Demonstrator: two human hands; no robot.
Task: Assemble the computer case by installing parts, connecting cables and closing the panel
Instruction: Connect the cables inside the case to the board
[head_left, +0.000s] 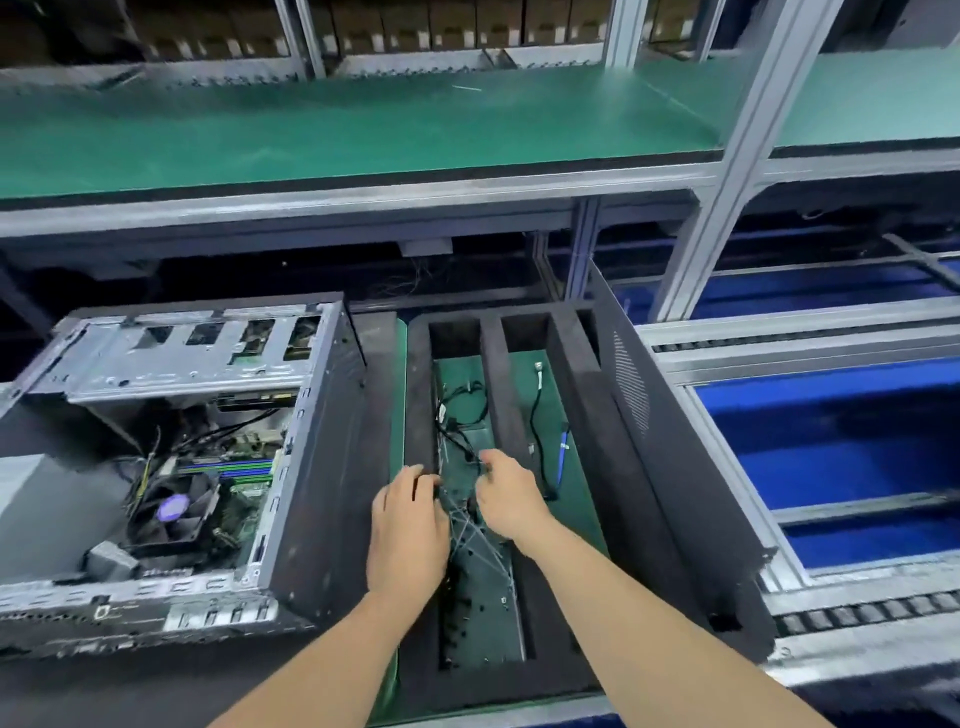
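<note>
**Two hands untangle leads in a foam tray beside the open case**

The left hand (410, 519) and right hand (511, 499) curl their fingers round thin black and grey cables (478, 535), probably freeing one to plug in. The soft dark foam tray (498, 374) has long slots that keep the leads apart. The steel computer case (171, 358) lies open just left of it, and the perforated side panel (665, 441) leans at the tray's right.

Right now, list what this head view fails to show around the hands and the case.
1. Head view: fingertips of left hand and right hand, hidden by their own knuckles; grip on the cables unclear.
2. Computer case: left side cut off by the frame edge.
3. Connectors: too small, blurred.
</note>
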